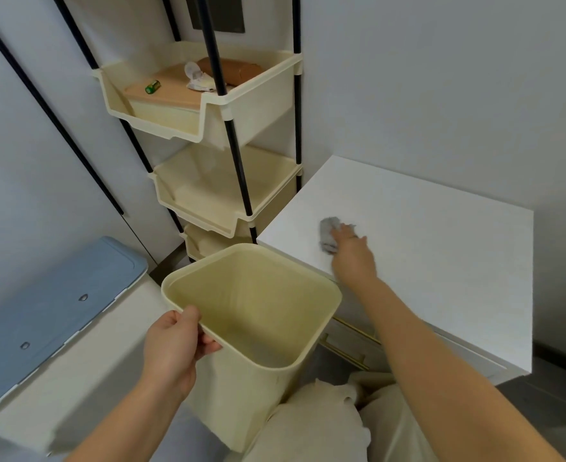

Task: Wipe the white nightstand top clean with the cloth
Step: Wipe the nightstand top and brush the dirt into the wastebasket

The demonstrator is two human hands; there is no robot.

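Note:
The white nightstand top [441,248] fills the right half of the view. A small grey cloth [327,233] lies on it near the left front edge. My right hand [353,253] rests on the cloth with fingers laid flat over it, pressing it to the surface. My left hand [174,345] grips the near rim of a cream plastic bin [258,315], which is held just below and left of the nightstand's front edge. The bin looks empty inside.
A cream tiered rack [208,105] on black poles stands left of the nightstand; its top tray holds a green battery [152,87], crumpled paper and a brown item. A blue-lidded white box [51,315] sits at lower left. Gold drawer handles [345,351] show below the top.

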